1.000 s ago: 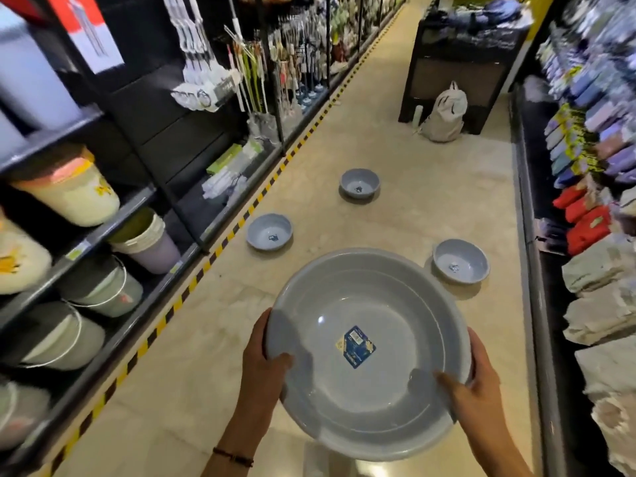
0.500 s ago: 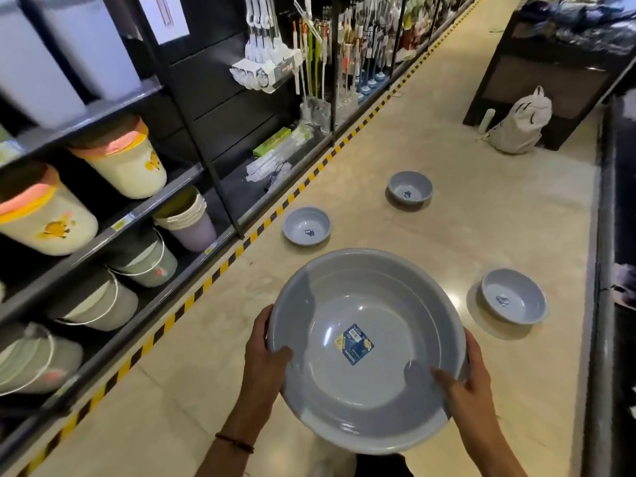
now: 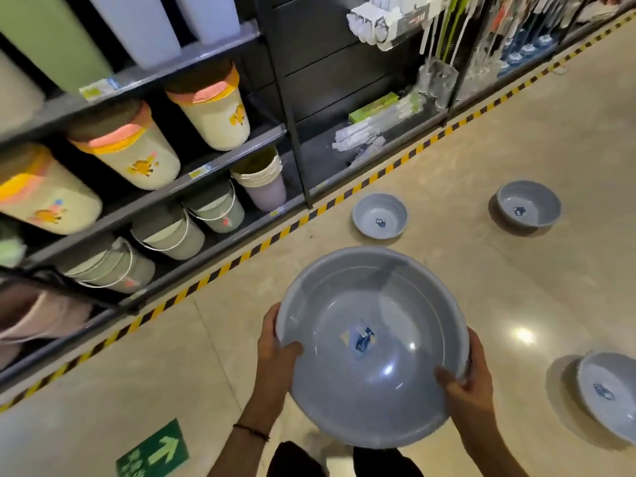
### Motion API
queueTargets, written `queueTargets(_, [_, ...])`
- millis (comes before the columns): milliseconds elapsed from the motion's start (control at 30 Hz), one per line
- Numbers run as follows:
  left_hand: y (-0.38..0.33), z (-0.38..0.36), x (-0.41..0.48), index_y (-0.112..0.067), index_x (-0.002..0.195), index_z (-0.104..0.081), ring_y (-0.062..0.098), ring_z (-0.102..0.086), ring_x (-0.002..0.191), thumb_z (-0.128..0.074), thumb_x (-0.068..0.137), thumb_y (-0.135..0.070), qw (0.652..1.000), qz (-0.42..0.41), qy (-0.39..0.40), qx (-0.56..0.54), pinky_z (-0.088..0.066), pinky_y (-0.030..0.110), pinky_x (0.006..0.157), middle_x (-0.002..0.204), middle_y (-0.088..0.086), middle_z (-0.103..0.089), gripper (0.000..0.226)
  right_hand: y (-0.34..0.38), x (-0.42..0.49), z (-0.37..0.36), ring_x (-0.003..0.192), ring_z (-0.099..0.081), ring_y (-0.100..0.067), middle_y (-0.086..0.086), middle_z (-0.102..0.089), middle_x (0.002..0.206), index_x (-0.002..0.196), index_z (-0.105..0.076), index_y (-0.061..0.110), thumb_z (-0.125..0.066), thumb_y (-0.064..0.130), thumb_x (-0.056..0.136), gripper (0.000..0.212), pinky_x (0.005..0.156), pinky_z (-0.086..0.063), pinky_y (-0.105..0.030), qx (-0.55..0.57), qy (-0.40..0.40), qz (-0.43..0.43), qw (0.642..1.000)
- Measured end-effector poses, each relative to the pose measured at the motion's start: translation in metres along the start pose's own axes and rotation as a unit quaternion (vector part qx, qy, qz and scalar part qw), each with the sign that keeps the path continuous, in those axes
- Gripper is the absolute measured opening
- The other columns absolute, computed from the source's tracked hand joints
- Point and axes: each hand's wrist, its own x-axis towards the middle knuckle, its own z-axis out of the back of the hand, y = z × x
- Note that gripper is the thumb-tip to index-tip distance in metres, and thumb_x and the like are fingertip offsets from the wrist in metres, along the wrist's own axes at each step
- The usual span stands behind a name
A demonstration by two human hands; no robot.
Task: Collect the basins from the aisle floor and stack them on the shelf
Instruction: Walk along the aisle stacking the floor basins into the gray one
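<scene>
I hold a large grey basin [image 3: 347, 297] with a blue label inside, level at waist height over the aisle floor. My left hand [image 3: 275, 352] grips its left rim and my right hand [image 3: 471, 383] grips its right rim. Three more grey basins lie on the floor: one [image 3: 379, 216] close to the striped shelf edge, one [image 3: 528, 204] further right, one [image 3: 609, 394] at the right border, partly cut off. The dark shelf unit [image 3: 220, 163] stands to my left.
The shelves hold lidded bins [image 3: 213, 108], nested buckets [image 3: 261, 182] and metal-handled pails [image 3: 165, 232]. Yellow-black tape [image 3: 213, 277] marks the shelf base. A green arrow sign [image 3: 155, 452] is stuck on the floor. Mops and brushes [image 3: 444, 32] hang further along.
My view has swung left toward the shelves and come closer to them. The basin stays gripped in both hands. The floor basins have shifted right in view.
</scene>
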Motion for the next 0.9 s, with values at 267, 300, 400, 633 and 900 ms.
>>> queueTargets(267, [0.044,-0.013,0.062,-0.038,0.136,-0.054,0.016,-0.063,0.112,-0.067,0.064,-0.010,0.996,0.073,-0.053,-0.007,-0.059,0.028,0.073,0.125,-0.013,-0.064,0.078,-0.034,0.078,-0.039,0.111,-0.064,-0.028,-0.002,-0.067,0.126,0.143,-0.054,0.020,-0.066,0.040,0.070,0.077,0.092,-0.054,-0.053,-0.058,0.024,-0.038,0.997])
queueTargets(300, [0.052,-0.013,0.071,-0.036,0.138,-0.053,0.017,-0.063,0.113,-0.067,0.065,-0.010,0.996,0.078,-0.054,-0.004,-0.059,0.030,0.075,0.125,-0.011,-0.064,0.078,-0.039,0.085,-0.047,0.110,-0.064,-0.028,-0.002,-0.067,0.125,0.142,-0.054,0.020,-0.065,0.040,0.069,0.076,0.090,-0.054,-0.051,-0.066,0.023,-0.044,0.997])
queueTargets(400, [0.084,-0.009,0.099,-0.032,0.141,-0.053,0.019,-0.063,0.114,-0.070,0.076,0.009,0.994,0.094,-0.061,-0.008,-0.060,0.032,0.075,0.125,-0.011,-0.064,0.078,-0.064,0.107,-0.069,0.108,-0.064,-0.025,0.006,-0.067,0.122,0.141,-0.054,0.024,-0.060,0.024,0.070,0.071,0.086,-0.052,-0.046,-0.089,0.022,-0.065,0.994])
queueTargets(633, [0.185,-0.008,0.158,-0.029,0.144,-0.052,0.013,-0.063,0.117,-0.068,0.074,0.002,0.987,0.127,-0.098,-0.008,-0.059,0.031,0.082,0.129,-0.016,-0.063,0.078,-0.163,0.153,-0.123,0.101,-0.062,-0.024,0.008,-0.067,0.115,0.138,-0.053,0.032,-0.053,0.016,0.066,0.074,0.084,-0.048,-0.038,-0.143,0.000,-0.119,0.983])
queueTargets(900, [0.337,-0.006,0.231,-0.024,0.149,-0.049,0.023,-0.060,0.122,-0.059,0.085,0.019,0.979,0.175,-0.106,0.016,-0.055,0.043,0.096,0.132,-0.009,-0.062,0.078,-0.306,0.202,-0.166,0.099,-0.064,0.004,0.019,-0.067,0.113,0.134,-0.054,0.037,-0.061,0.030,0.082,0.053,0.073,-0.048,-0.015,-0.165,0.019,-0.108,0.980])
